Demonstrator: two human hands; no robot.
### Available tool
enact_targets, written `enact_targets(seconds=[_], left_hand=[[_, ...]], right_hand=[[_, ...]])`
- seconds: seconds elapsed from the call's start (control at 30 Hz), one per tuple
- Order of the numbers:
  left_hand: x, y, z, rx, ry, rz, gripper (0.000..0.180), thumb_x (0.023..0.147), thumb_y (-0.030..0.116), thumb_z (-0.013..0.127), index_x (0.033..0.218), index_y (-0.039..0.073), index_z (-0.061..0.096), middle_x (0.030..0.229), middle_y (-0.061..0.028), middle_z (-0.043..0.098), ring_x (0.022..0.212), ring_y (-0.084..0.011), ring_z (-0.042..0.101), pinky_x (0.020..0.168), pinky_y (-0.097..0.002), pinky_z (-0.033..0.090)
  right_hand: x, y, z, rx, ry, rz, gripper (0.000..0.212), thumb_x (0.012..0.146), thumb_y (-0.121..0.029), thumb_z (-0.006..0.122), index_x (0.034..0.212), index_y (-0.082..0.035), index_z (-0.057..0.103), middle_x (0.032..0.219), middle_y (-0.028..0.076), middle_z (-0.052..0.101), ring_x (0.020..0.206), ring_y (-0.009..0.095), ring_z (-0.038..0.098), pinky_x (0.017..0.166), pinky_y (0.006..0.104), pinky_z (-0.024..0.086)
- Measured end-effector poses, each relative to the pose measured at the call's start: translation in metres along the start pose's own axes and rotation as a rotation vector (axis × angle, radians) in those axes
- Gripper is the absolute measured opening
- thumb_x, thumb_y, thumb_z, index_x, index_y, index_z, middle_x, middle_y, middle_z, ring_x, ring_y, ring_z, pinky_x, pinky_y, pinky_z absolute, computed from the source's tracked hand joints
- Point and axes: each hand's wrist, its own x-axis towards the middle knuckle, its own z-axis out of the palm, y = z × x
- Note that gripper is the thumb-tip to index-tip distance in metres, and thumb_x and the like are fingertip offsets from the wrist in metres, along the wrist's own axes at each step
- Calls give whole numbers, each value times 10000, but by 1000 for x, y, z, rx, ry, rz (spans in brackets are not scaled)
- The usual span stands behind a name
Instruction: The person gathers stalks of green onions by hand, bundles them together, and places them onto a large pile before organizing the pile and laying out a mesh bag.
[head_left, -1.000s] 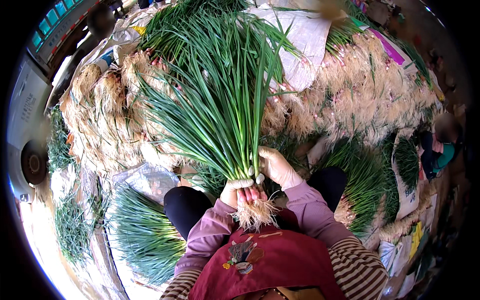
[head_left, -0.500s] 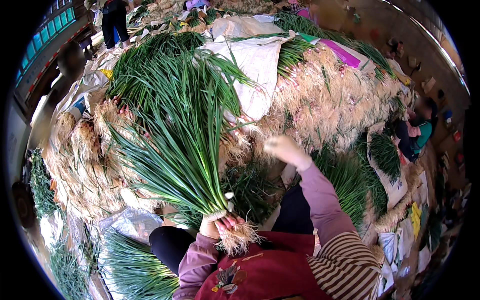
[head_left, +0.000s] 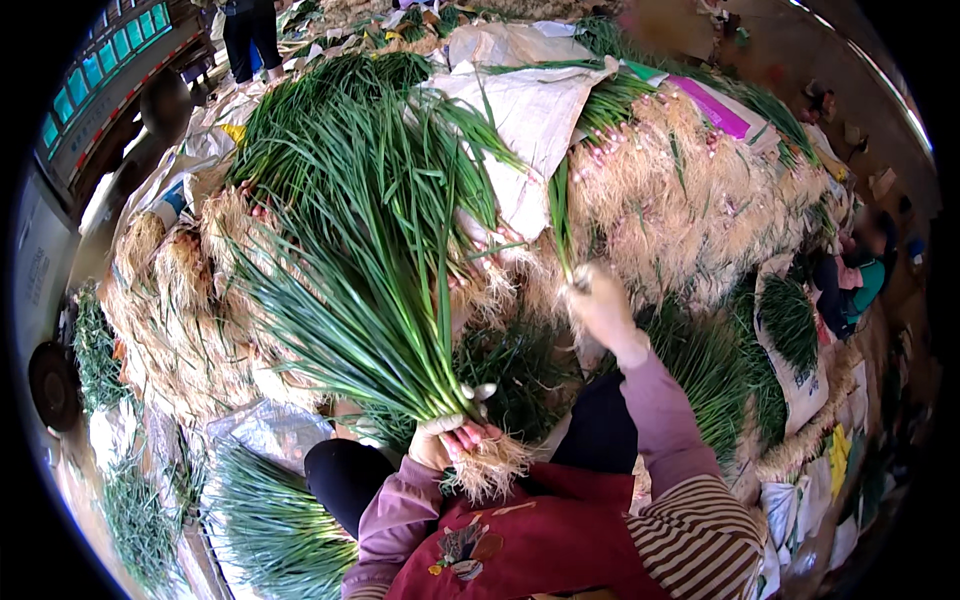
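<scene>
My left hand (head_left: 436,441) is wrapped round the base of a large bunch of green garlic (head_left: 400,330), just above its pinkish bulbs. The long green leaves fan up and away to the left, while the pale roots (head_left: 490,468) hang over my lap. Out to the right, my right hand (head_left: 606,312) is closed on a few thin stalks of green garlic (head_left: 561,215), whose leaves point away from me. That hand is slightly blurred, so the fingers' exact grip is unclear. Both hands look pale, as if gloved.
A big heap of green garlic (head_left: 690,190), roots outward, rises ahead, partly covered by a white woven sack (head_left: 520,130). More leaves (head_left: 270,525) lie at my lower left. A person (head_left: 860,275) sits far right; another person (head_left: 250,40) stands far left near a truck (head_left: 105,90).
My right hand, empty-looking before and nearer the heap's edge, now holds a few stalks drawn from the heap and sits slightly right. My left hand keeps the bunch; the whole view has shifted a little.
</scene>
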Motion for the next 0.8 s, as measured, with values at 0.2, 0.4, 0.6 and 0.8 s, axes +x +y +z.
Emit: enact_targets(seconds=[0.2,0.4,0.6,0.8], left_hand=[[21,-10,8,96,-47,-43,594,705,119,648,1242,-1,427,1060,-206,566,687,-284,639,557,-304,533],[26,-12,1,199,-53,-139,599,717,160,635,1235,-65,435,898,-207,631,606,-202,627,588,-291,531],[28,-19,-2,264,-38,-137,557,733,169,639,1211,-59,465,722,-170,641,607,-216,632,758,-398,528],[23,-25,-9,276,149,-38,399,760,131,616,1071,-105,534,691,-196,641,474,-212,597,518,-285,546]], right_hand=[[-115,22,81,297,-124,-175,156,784,-74,661,867,20,568,681,52,580,582,97,526,529,255,429],[-83,34,69,543,-459,186,420,891,-401,534,822,0,638,711,29,625,497,68,465,473,216,360],[-56,24,79,1087,-322,426,232,893,-211,550,908,10,619,799,76,640,539,64,489,472,186,366],[-88,29,104,1004,-241,476,140,889,-98,529,953,-2,608,783,44,615,583,93,534,518,226,448]])
